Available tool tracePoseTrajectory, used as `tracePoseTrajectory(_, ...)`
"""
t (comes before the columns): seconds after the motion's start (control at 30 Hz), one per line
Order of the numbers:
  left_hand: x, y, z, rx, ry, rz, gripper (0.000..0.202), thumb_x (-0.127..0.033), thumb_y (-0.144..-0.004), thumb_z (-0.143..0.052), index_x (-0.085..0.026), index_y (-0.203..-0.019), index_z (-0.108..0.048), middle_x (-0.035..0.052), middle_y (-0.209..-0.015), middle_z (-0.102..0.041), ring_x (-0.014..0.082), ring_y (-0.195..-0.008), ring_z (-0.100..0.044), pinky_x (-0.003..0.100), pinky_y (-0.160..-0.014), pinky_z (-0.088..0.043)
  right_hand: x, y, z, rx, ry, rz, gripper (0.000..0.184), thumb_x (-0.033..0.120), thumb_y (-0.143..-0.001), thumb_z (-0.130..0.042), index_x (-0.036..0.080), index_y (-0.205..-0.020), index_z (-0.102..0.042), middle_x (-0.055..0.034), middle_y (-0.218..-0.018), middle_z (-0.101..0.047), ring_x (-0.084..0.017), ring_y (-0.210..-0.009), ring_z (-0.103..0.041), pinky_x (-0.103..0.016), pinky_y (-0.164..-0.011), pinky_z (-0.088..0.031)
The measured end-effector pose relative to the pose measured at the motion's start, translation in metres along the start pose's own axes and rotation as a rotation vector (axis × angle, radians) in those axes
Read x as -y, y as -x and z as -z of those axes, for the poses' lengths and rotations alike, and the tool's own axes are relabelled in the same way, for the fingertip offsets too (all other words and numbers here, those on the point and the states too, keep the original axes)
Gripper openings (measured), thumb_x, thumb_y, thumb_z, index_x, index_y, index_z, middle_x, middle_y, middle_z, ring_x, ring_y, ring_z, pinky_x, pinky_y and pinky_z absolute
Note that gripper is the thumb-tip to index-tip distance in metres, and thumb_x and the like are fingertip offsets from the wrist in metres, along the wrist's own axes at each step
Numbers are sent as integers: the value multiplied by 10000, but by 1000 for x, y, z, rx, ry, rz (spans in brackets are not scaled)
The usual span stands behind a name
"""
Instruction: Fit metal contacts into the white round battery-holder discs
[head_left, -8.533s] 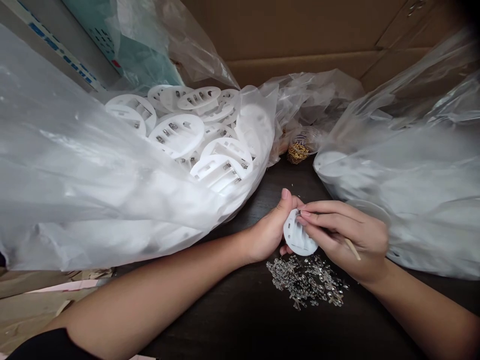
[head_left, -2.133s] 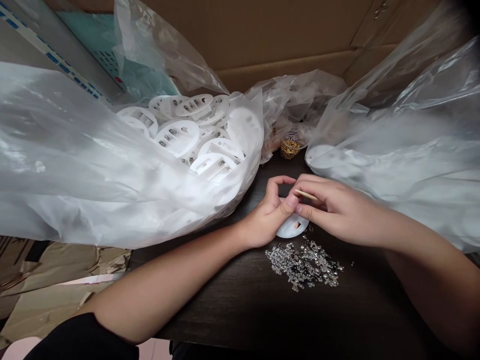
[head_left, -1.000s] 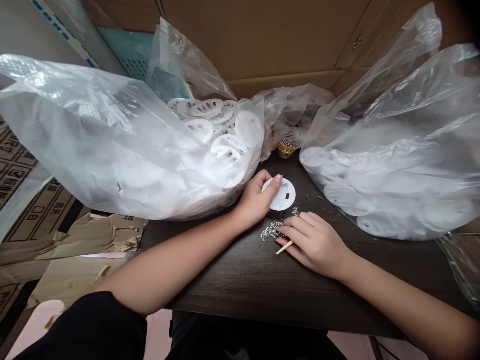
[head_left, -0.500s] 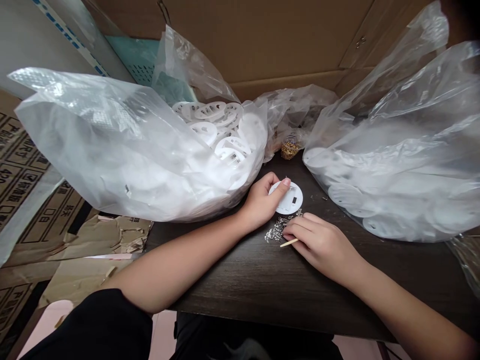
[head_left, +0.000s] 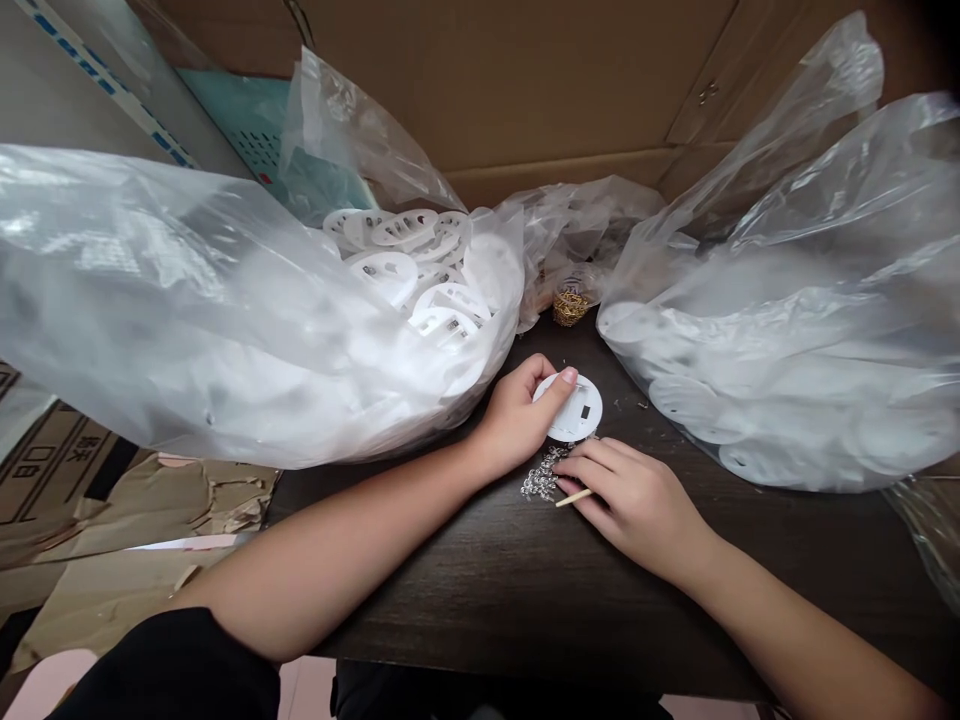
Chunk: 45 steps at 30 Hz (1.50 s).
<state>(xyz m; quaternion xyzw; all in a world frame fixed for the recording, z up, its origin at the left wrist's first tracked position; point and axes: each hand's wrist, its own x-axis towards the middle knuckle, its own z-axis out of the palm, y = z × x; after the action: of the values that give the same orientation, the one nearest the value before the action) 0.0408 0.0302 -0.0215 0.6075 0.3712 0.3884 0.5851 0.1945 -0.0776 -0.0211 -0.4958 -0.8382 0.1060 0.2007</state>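
Observation:
My left hand (head_left: 527, 412) is closed on a round white plastic disc (head_left: 571, 412), its thumb across the upper face. The disc has a small dark rectangular slot and is held tilted above the table. Just below it lies a pile of small silvery metal pieces (head_left: 541, 478). My right hand (head_left: 628, 492) is closed around a thin pale wooden stick (head_left: 573, 498), which sticks out to the left under the fingers. Its fingertips reach the right side of the metal pile; whether they also pinch a piece is hidden.
A large clear bag (head_left: 247, 360) full of white discs (head_left: 405, 228) stands at the left. Another bag of white discs (head_left: 787, 400) stands at the right. Between them at the back sits a bundle of gold-coloured small parts (head_left: 570, 306). Behind is a cardboard wall (head_left: 510, 80).
The whole view has shifted slightly, so the bags and table appear moved left and down. Both hands keep almost the same pose over the metal pieces.

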Motion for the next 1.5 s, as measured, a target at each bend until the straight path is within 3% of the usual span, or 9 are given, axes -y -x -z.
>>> tracePoseTrajectory(0.23,3,-2,1,-14,-26,2,413,-534,-960,-543,-188,-754,-452,-29,-695,-466,110,-651,-420,251,-605,-338,-2,3,-3,3,74,40,210,173,-972,-562,209,-1142,-681,-51,-941,-646,-196,-834,-585,-334,-731,-477)
tracePoseTrajectory(0.4,3,-2,0,-20,-57,-8,409,-533,-961,-541,-193,-757,-441,-31,-686,-464,112,-649,-420,249,-593,-335,-1,1,-1,-21,85,107,187,203,-982,-564,200,-1125,-685,-62,-1004,-651,-184,-821,-592,-320,-709,-476)
tracePoseTrajectory(0.57,3,-1,0,-16,-42,-4,403,-521,-948,-565,-192,-751,-439,-37,-674,-461,108,-639,-415,244,-582,-337,-2,0,-4,-2,87,139,133,164,-962,-581,175,-1023,-700,-55,-929,-660,-190,-789,-583,-329,-693,-478)
tracePoseTrajectory(0.67,3,-2,0,-10,-19,11,403,-526,-943,-571,-191,-756,-449,-38,-677,-473,105,-636,-422,240,-583,-339,-2,1,-3,-87,32,134,107,169,-966,-597,172,-993,-701,-63,-958,-670,-175,-777,-595,-320,-682,-489)
tracePoseTrajectory(0.8,1,-2,1,-8,12,40,394,-520,-940,-571,-191,-759,-453,-34,-683,-491,106,-637,-436,240,-591,-347,-1,4,5,-298,-236,86,167,119,-910,-687,197,-1057,-701,-66,-1060,-667,-139,-822,-640,-279,-727,-533)
tracePoseTrajectory(0.97,0,0,0,10,72,16,366,-491,-974,-522,-192,-777,-450,-36,-701,-455,106,-650,-419,245,-623,-355,-2,5,10,-454,-531,-36,212,46,-892,-684,220,-1012,-686,-11,-943,-727,-135,-884,-696,-256,-797,-564)
tracePoseTrajectory(1.27,1,1,1,28,34,1,366,-508,-986,-510,-192,-807,-472,-27,-727,-471,113,-668,-422,251,-623,-348,-13,-1,3,-297,-262,-146,130,103,-936,-639,205,-1010,-673,-27,-980,-683,-134,-881,-650,-269,-780,-515)
tracePoseTrajectory(1.37,2,1,1,13,26,-1,375,-522,-990,-503,-193,-813,-476,-25,-725,-470,114,-668,-421,252,-614,-343,-12,1,7,-295,-231,-130,133,117,-932,-635,206,-1024,-669,-29,-987,-668,-135,-880,-650,-268,-775,-515)
tracePoseTrajectory(1.5,2,1,1,12,39,10,377,-530,-987,-507,-193,-820,-477,-27,-720,-465,114,-661,-416,250,-604,-341,-10,7,15,-137,-132,-52,146,159,-889,-641,205,-1027,-657,-37,-1036,-631,-133,-784,-631,-284,-690,-499)
